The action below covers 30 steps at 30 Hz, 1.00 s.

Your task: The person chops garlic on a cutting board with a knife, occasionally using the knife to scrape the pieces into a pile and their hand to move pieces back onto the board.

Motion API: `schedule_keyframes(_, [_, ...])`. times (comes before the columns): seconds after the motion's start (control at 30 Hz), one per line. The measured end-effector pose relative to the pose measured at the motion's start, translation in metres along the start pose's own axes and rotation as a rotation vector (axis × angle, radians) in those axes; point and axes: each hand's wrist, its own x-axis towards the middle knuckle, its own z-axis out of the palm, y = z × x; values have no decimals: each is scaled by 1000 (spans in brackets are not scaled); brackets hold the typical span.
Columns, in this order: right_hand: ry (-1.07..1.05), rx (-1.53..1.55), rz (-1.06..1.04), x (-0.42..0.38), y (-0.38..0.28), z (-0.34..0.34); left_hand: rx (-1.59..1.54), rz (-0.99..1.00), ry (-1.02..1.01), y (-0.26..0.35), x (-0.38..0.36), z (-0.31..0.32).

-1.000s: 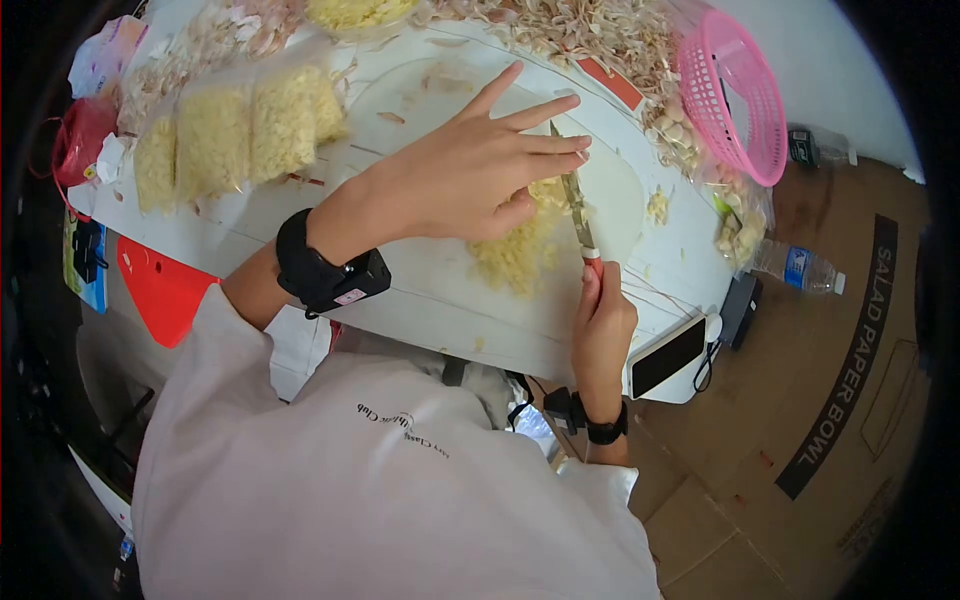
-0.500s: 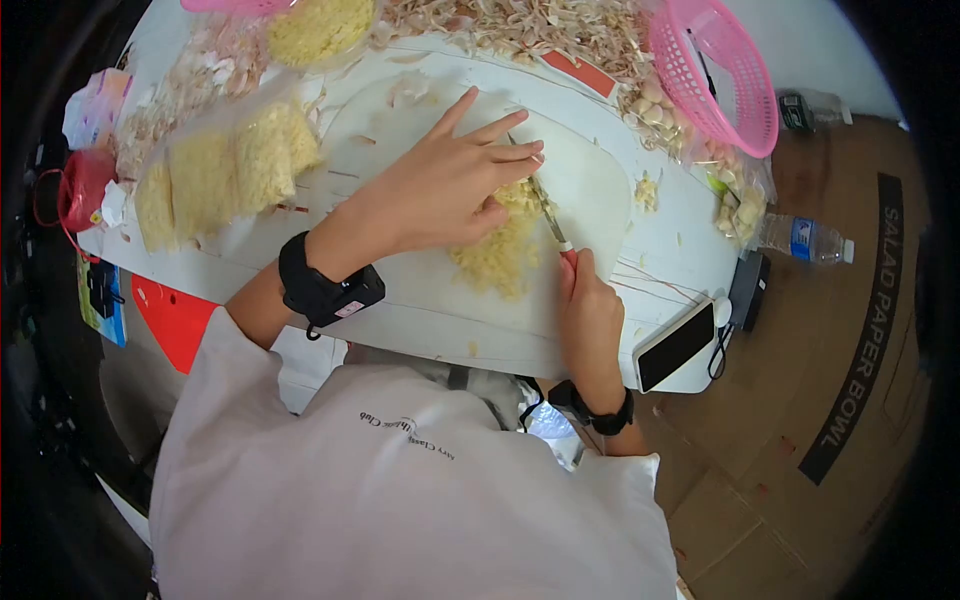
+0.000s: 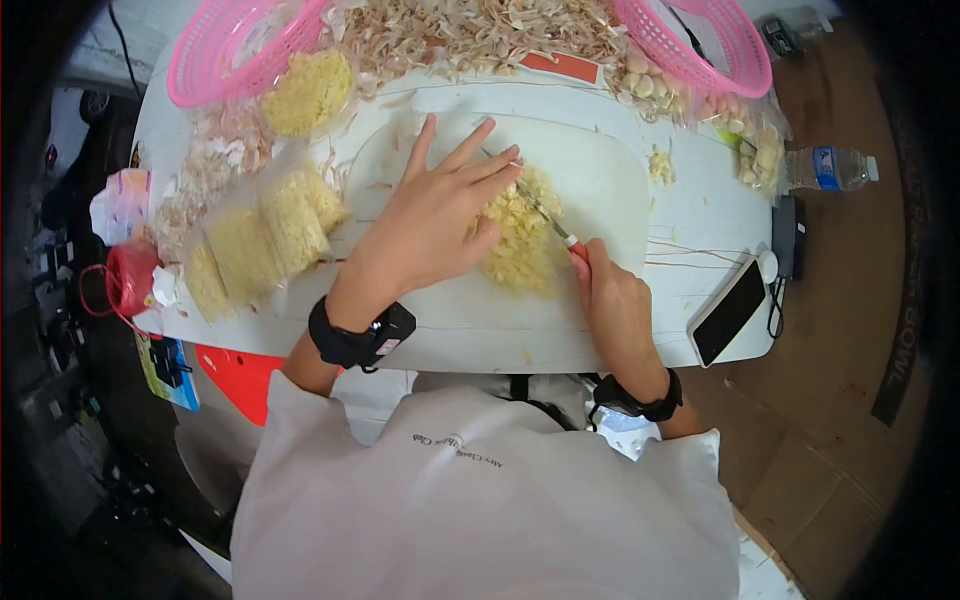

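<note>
Clock directions are taken from the centre of your white cutting board [image 3: 610, 180], with your body at 6 o'clock. Your right hand [image 3: 615, 300] is closed around the red handle of the knife [image 3: 545, 212]. The blade lies across the pile of chopped pale-yellow pieces [image 3: 520, 265], its tip towards 10 to 11 o'clock and its handle towards 4 to 5. Your left hand [image 3: 430, 225] is open, palm down, fingers spread wide; two fingertips lie over the blade near its tip. Whether they press on it, I cannot tell. The pile sits near the middle of the board, between your hands.

Around the board on the white table [image 3: 700, 230]: filled clear bags [image 3: 265, 240] at 9 o'clock; a rounded bag of yellow pieces [image 3: 310, 92] at 10, with a pink basket [image 3: 220, 88] beyond it; a heap of dry peelings [image 3: 430, 30] at 12; a red card [image 3: 560, 67] between 12 and 1; a second pink basket [image 3: 740, 72] between 1 and 2; a bag of pale cloves [image 3: 765, 155] between 2 and 3, just beside a clear bottle [image 3: 832, 169]; a phone [image 3: 728, 312] at 4, screen dark.
</note>
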Motion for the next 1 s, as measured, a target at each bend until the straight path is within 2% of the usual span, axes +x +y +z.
schedule_keyframes(0.3, [20,-63,9,-2,4,11,-79,-28,-32,1,1,1])
schedule_keyframes(0.5, [76,19,13,-9,-8,-5,-55,0,-8,12,-3,-13])
schedule_keyframes(0.57, [78,41,8,-11,-12,-9,-21,20,82,15,-7,-18])
schedule_keyframes(0.73, [74,74,-30,-11,-15,1,-5,-21,47,15,-18,-15])
schedule_keyframes(1.0, [105,-67,-55,-11,-15,21,-77,-53,24,5,-22,2])
